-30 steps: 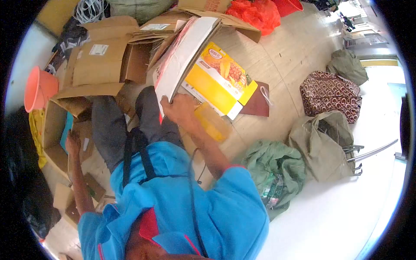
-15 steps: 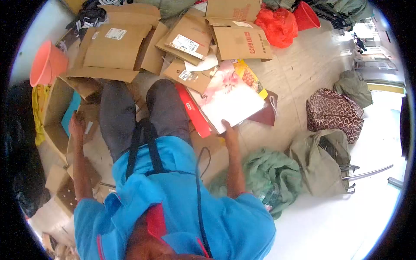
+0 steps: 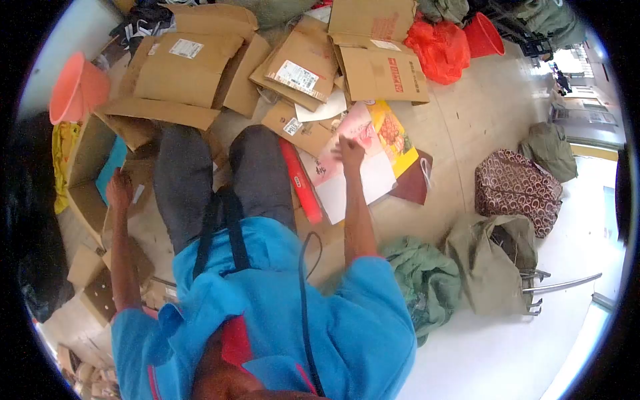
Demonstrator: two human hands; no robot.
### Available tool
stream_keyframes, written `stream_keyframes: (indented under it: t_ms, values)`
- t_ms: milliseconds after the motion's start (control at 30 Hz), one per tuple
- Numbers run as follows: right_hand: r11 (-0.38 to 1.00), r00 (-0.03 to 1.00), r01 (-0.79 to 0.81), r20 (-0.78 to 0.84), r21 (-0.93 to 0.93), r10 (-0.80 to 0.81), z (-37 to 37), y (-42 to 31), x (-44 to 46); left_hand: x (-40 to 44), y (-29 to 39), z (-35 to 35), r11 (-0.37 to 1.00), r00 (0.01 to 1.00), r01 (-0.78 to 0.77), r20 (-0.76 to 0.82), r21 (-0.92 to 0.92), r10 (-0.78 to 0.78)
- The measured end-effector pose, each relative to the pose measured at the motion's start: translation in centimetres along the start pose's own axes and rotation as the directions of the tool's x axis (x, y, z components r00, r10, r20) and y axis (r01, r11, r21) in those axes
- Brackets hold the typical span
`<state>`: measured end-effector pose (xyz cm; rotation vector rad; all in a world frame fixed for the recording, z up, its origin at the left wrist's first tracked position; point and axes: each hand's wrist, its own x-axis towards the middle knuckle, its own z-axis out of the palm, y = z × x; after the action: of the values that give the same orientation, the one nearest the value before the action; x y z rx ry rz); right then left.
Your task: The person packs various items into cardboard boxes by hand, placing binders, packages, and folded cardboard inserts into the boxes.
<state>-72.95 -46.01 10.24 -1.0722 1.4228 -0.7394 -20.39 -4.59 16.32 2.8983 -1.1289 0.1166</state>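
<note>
My left hand (image 3: pixel 119 191) is closed at the edge of an open cardboard box (image 3: pixel 88 193), beside a blue panel (image 3: pixel 111 170) inside it. Over a pink and white printed sheet (image 3: pixel 360 183) hovers my right hand (image 3: pixel 349 153), its fingers apart; whether it touches the sheet is unclear. A red flat box (image 3: pixel 300 181) lies along the sheet's left side. Partly under the sheet are a yellow printed packet (image 3: pixel 395 137) and a maroon bag (image 3: pixel 415 180) with a pale cord handle.
Flattened cardboard boxes (image 3: pixel 183 77) and a labelled carton (image 3: pixel 300 63) lie ahead. A red plastic bag (image 3: pixel 437 53) and red bucket (image 3: pixel 484 37) stand at the back; a pink bucket (image 3: pixel 77 90) is left. Green sacking (image 3: pixel 423 277) and a patterned bag (image 3: pixel 517 190) lie right.
My right hand has left the near edge of the printed sheet and moved forward over its pink part. The sheet has turned and shifted, baring more of the yellow packet. My left hand stays put.
</note>
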Motion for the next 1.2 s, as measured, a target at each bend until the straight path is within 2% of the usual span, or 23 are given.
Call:
stream_keyframes:
  t_ms: [33, 100, 133, 167, 233, 300, 333, 367, 433, 500, 567, 633, 667, 733, 767, 833, 900, 933, 967, 1000, 1033, 1133, 1200]
  values:
    - [0.998, 0.998, 0.056, -0.043, 0.042, -0.054, 1.9, 0.2, 2.7, -0.1, 0.5, -0.9, 0.999, 0.998, 0.047, 0.039, -0.023, -0.046]
    - [0.995, 0.994, 0.058, -0.084, -0.082, -0.065, 4.4, 1.0, 8.1, -0.2, -1.1, 0.5, 1.000, 1.000, 0.005, 0.004, 0.002, -0.005]
    - [0.882, 0.950, 0.190, -0.145, -0.432, -0.276, 5.2, 1.9, 9.8, -0.3, -1.6, 1.0, 0.999, 0.999, -0.047, -0.014, 0.027, 0.048]
    - [0.638, 0.863, 0.246, -0.134, -0.730, -0.487, 6.3, 2.1, 11.3, -0.2, -1.3, 0.6, 0.999, 0.999, -0.040, -0.032, 0.023, 0.041]
    - [0.624, 0.824, 0.217, -0.202, -0.750, -0.529, 7.2, 2.2, 11.2, -0.5, -0.1, -0.4, 0.994, 0.998, 0.047, 0.042, -0.097, -0.043]
    - [0.938, 0.989, 0.040, -0.122, -0.345, -0.087, 7.5, 2.7, 12.4, -0.1, 0.8, -0.6, 0.993, 0.994, 0.094, 0.058, -0.072, -0.090]
    - [0.975, 0.990, 0.113, -0.063, -0.191, -0.127, 8.4, 3.4, 12.3, -0.1, 1.1, -0.6, 0.989, 0.986, 0.143, 0.086, -0.037, -0.140]
    - [0.974, 0.990, 0.114, -0.061, -0.194, -0.128, 8.0, 4.0, 12.2, -0.2, 1.1, -0.7, 0.989, 0.986, 0.146, 0.088, -0.039, -0.142]
    - [0.937, 0.938, 0.335, 0.055, 0.099, -0.341, 7.6, 1.6, 9.7, -0.8, 0.9, -0.8, 0.978, 0.992, 0.114, 0.068, -0.175, -0.104]
    - [0.950, 0.982, 0.121, 0.103, 0.286, -0.156, 6.2, -5.8, 1.8, -1.5, -0.4, 0.1, 0.989, 0.998, 0.052, 0.038, -0.141, -0.048]
    - [0.961, 0.979, 0.170, 0.075, 0.219, -0.190, 4.2, -9.2, -3.5, -1.2, -0.4, 0.2, 0.994, 1.000, -0.009, 0.002, -0.112, 0.010]
    - [0.975, 0.964, 0.131, 0.207, 0.177, -0.167, 1.4, -10.4, -7.5, -0.3, 1.4, -1.5, 0.939, 0.999, -0.018, -0.046, -0.344, 0.002]
    - [0.970, 0.963, 0.143, 0.199, 0.195, -0.182, 0.7, -11.2, -9.3, -0.4, 2.7, -3.5, 0.937, 0.999, -0.011, -0.046, -0.349, -0.005]
    - [0.954, 0.958, 0.172, 0.184, 0.246, -0.220, 0.1, -13.1, -12.7, -1.0, 5.8, -7.1, 0.957, 0.927, -0.111, -0.375, -0.270, 0.001]
    - [0.962, 0.957, 0.138, 0.218, 0.236, -0.191, -0.7, -13.6, -13.6, -0.9, 6.5, -6.5, 0.956, 0.927, -0.099, -0.374, -0.275, -0.012]
    - [0.942, 0.942, 0.160, 0.238, 0.295, -0.235, -0.5, -14.5, -14.9, -1.4, 7.9, -4.8, 0.565, 0.981, -0.050, -0.148, -0.823, -0.128]
    - [0.934, 0.922, 0.175, 0.281, 0.311, -0.267, 0.7, -16.0, -15.8, -3.3, 17.8, -14.5, 0.415, 0.961, 0.272, 0.270, -0.868, -0.066]
    - [0.926, 0.908, 0.175, 0.310, 0.335, -0.284, 1.7, -16.3, -16.3, -3.7, 19.3, -12.9, 0.143, 0.914, 0.361, 0.380, -0.922, 0.140]
    - [0.926, 0.892, 0.168, 0.348, 0.338, -0.288, 2.9, -16.5, -16.6, -3.8, 21.2, -12.2, -0.160, 0.857, 0.443, 0.365, -0.882, 0.363]
    - [0.948, 0.857, 0.176, 0.433, 0.264, -0.279, 4.4, -16.6, -16.9, -4.1, 22.2, -11.0, -0.273, 0.818, 0.499, 0.342, -0.823, 0.463]
    - [0.961, 0.810, 0.194, 0.521, 0.196, -0.270, 5.8, -16.6, -17.1, -4.3, 23.7, -11.7, -0.327, 0.783, 0.547, 0.334, -0.770, 0.524]
    - [0.961, 0.699, 0.256, 0.668, 0.103, -0.257, 10.3, -15.4, -16.1, -5.3, 24.5, -14.5, -0.436, 0.892, 0.450, 0.369, -0.779, 0.261]
    - [0.967, 0.673, 0.254, 0.712, 0.032, -0.200, 14.0, -17.2, -17.0, -4.8, 23.0, -13.9, -0.402, 0.904, 0.399, 0.428, -0.824, 0.020]
